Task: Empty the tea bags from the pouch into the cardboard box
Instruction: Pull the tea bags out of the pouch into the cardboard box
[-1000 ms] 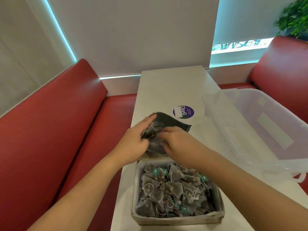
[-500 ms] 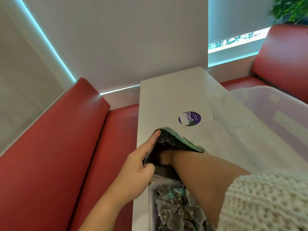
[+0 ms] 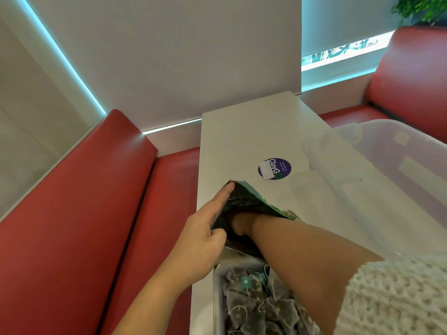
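Dark, teal-edged, the pouch (image 3: 251,204) sits by the table's (image 3: 242,141) left edge, just beyond the cardboard box (image 3: 217,298) at the near edge. The left hand (image 3: 203,238) pinches the pouch's rim, forefinger stretched along the opening. The right hand (image 3: 239,226) is sunk inside; its fingers are hidden, so their state cannot be told. Tea bags (image 3: 254,303) heap the box, so the emptying looks mostly done, with perhaps a few stragglers left.

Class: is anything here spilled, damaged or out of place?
Nothing stands out. The visible tea bags lie inside the cardboard box, none on the table; the left hand holds the pouch open, the right hand inside.
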Demonstrator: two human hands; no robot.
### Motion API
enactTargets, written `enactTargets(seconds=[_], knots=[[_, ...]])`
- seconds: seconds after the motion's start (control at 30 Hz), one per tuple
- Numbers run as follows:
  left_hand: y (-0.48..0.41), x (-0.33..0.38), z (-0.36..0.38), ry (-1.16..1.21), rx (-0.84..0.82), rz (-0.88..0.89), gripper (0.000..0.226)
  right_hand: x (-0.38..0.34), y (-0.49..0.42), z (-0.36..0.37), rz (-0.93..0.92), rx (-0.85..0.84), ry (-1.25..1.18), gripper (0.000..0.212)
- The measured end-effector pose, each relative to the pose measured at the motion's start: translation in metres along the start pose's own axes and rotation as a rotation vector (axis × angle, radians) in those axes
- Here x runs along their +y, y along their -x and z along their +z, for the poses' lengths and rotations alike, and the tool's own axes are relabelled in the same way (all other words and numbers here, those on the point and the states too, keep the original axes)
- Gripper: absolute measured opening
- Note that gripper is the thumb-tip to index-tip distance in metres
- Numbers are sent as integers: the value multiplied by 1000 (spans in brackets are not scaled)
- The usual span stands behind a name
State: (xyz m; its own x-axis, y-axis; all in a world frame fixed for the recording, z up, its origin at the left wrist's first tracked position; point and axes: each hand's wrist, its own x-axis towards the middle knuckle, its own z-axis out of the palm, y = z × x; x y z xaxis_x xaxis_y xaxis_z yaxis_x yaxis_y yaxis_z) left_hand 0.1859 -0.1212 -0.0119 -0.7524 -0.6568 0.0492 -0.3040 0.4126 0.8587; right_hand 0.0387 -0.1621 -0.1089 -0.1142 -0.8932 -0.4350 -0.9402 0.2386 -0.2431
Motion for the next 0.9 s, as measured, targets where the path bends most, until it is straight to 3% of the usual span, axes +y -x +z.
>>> enactTargets(seconds=[0.2,0.33,0.47,0.7,0.8,0.9], knots=[[-4,-9,11,-98,11,43,94,-4,35,-10,-85,40,128,49],[-10,-23,11,-154,29,60,93,7,104,-15,-195,331,-95,20],[-13,-33,10,-186,68,39,89,23,168,0,-345,534,-175,21],[-13,-38,5,-146,144,2,85,27,196,45,-414,509,-422,24],[-12,-35,5,-131,164,8,84,18,171,73,-457,518,-299,25],[-8,-32,4,-104,168,15,84,13,145,92,-412,382,-74,30]])
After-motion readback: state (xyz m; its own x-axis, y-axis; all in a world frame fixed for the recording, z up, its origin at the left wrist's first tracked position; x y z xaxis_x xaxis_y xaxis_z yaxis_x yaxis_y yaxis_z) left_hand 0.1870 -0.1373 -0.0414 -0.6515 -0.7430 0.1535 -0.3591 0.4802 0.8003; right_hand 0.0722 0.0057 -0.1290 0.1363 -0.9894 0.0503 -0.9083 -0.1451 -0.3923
